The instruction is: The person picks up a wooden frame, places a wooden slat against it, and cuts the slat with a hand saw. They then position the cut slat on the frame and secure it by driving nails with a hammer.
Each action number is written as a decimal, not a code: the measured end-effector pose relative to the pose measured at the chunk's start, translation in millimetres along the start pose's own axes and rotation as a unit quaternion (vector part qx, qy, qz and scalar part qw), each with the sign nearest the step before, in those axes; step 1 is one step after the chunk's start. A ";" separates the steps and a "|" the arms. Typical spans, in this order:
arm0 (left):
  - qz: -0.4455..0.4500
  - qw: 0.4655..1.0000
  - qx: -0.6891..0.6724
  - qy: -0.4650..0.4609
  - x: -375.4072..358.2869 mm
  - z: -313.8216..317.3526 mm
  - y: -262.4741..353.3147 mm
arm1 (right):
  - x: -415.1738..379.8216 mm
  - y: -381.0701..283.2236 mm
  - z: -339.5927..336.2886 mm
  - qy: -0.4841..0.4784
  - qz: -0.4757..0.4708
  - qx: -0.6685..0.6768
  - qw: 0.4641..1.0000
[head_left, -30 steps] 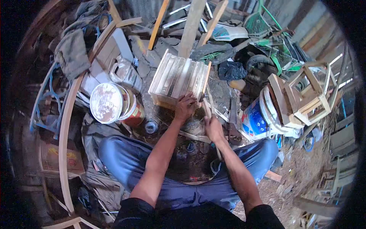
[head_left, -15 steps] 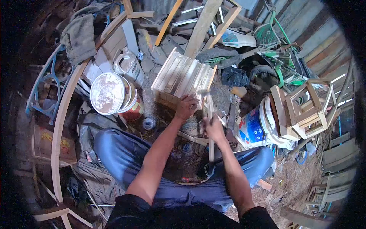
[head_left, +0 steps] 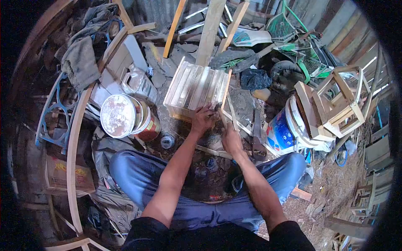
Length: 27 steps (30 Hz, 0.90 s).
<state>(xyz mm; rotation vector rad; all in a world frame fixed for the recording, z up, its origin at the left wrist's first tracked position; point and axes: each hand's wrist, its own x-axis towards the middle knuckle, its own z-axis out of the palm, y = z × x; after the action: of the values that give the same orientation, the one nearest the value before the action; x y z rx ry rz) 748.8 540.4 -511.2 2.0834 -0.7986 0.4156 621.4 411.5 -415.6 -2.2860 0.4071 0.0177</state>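
A slatted wooden crate (head_left: 194,85) stands on the ground in front of me, slats on top. My left hand (head_left: 204,118) is at its near right corner, the fingers bent and drawn together against the edge; whatever they pinch is too small to tell. My right hand (head_left: 231,139) is wrapped round the handle of a hammer (head_left: 224,119). The hammer's head is close to the crate's corner, beside my left fingertips. A thin wooden strip (head_left: 228,90) runs along the crate's right side.
A paint bucket with a stained lid (head_left: 118,116) and a plastic jug (head_left: 139,83) stand left. At right are a blue and white bucket (head_left: 279,131), a wooden frame (head_left: 341,106) and a handsaw (head_left: 257,138). A glass jar (head_left: 167,141) sits near my left knee.
The hammer has come down from above the crate's corner to beside my left fingers, and my right hand has moved slightly up and left. The whole view has shifted a little.
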 end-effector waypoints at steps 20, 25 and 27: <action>-0.010 1.000 0.007 0.029 0.5 1.9 2.0 | 4.2 17.0 12.7 -0.021 -0.018 -0.042 0.999; 0.001 1.000 -0.002 0.000 -5.7 2.8 -10.9 | -1.8 18.6 15.7 0.021 -0.029 0.000 0.999; 0.007 1.000 0.012 0.006 1.0 4.8 -8.7 | -0.9 23.5 15.1 0.018 -0.049 -0.077 0.996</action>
<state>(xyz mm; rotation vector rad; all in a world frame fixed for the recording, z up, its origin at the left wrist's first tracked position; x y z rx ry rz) 755.4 540.1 -518.7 2.0976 -0.8067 0.4471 615.4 407.9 -442.6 -2.4597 0.3207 -0.0433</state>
